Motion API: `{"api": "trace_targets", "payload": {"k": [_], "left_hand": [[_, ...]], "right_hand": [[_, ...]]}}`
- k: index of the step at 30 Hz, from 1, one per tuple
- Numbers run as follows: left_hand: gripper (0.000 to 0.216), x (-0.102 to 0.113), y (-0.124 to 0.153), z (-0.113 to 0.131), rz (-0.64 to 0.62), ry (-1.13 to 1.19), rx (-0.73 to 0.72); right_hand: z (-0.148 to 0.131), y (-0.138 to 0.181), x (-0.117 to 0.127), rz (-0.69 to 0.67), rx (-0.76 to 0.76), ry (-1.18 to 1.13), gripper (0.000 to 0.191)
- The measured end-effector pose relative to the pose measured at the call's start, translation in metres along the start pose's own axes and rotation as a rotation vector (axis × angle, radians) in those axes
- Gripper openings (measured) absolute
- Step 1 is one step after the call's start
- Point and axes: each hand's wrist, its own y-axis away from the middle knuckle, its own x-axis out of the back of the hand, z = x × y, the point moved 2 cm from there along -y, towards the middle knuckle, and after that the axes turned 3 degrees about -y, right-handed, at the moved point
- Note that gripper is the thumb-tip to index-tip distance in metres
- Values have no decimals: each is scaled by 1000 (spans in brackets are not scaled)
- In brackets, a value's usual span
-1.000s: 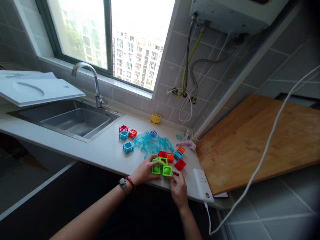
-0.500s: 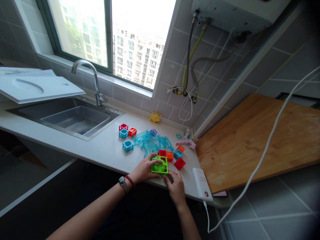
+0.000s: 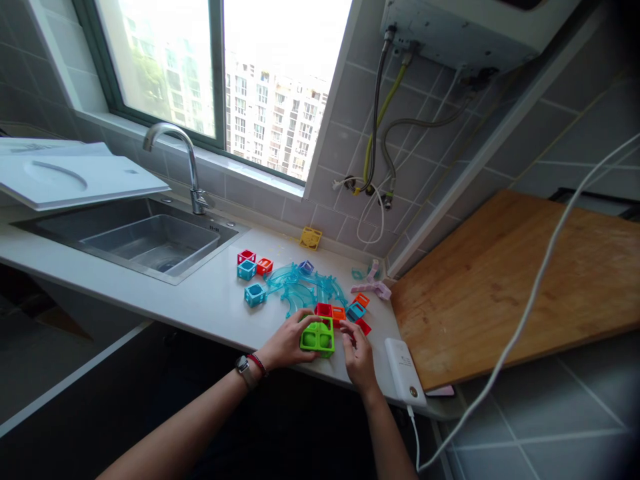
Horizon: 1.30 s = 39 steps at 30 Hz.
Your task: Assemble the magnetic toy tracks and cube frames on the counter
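My left hand [image 3: 286,341] grips a bright green plastic toy block [image 3: 318,336] with square openings, held above the front edge of the counter. To its right, my right hand [image 3: 358,355] is off the block, fingers curved and apart, with nothing seen in them. Just behind the hands lie a red cube [image 3: 324,309], an orange cube [image 3: 339,314] and a blue cube [image 3: 356,311]. Another red block [image 3: 364,327] is partly covered by my right fingers. Translucent blue track pieces [image 3: 299,293] spread over the counter behind these.
Red, orange and blue cubes [image 3: 247,269] stand near the sink [image 3: 195,257]. A yellow panel [image 3: 311,238] leans on the wall. A pink piece [image 3: 373,287] lies at the back right. The white power bank [image 3: 404,370] with its cable sits beside a leaning wooden board [image 3: 520,287].
My right hand has let go of the green block and moved right and slightly up, partly covering a red block. My left hand still holds the green block, tilted slightly differently.
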Motion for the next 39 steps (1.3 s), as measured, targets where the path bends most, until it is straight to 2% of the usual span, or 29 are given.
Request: {"api": "trace_targets", "payload": {"k": [2,4,6,8,13,20,24,28,30,32,35,39], "left_hand": [[81,0,0,0,1,10,-10],[84,1,0,0,-2,21,-22],[84,2,0,0,-7,35,-31],[83,3,0,1,-15,56,-37],[82,6,2,5,-13,101,-60],[82,12,6,9,91,97,-140],[91,7,9,3,92,11,-149],[89,1,11,0,52,-73,-159],[88,1,10,0,51,-86,-175],[95,3,9,0,63,-66,-176],[112,8,6,-3,73,69,-95],[91,9,0,-5,-2,362,102]], "right_hand": [[0,-14,-6,-57,74,47,40],[3,-26,-14,-184,112,95,50],[9,-35,-20,-293,101,141,59],[15,-39,-23,-326,66,179,63],[27,-35,-26,-199,33,127,60],[29,-26,-27,-55,-11,-10,48],[23,-13,-25,17,-124,-278,52],[15,1,-29,-68,-248,-590,72],[11,3,-31,-111,-283,-639,81],[11,2,-31,-112,-309,-668,81],[12,-1,-29,-54,-307,-736,76],[14,-2,-27,2,-267,-842,71]]}}
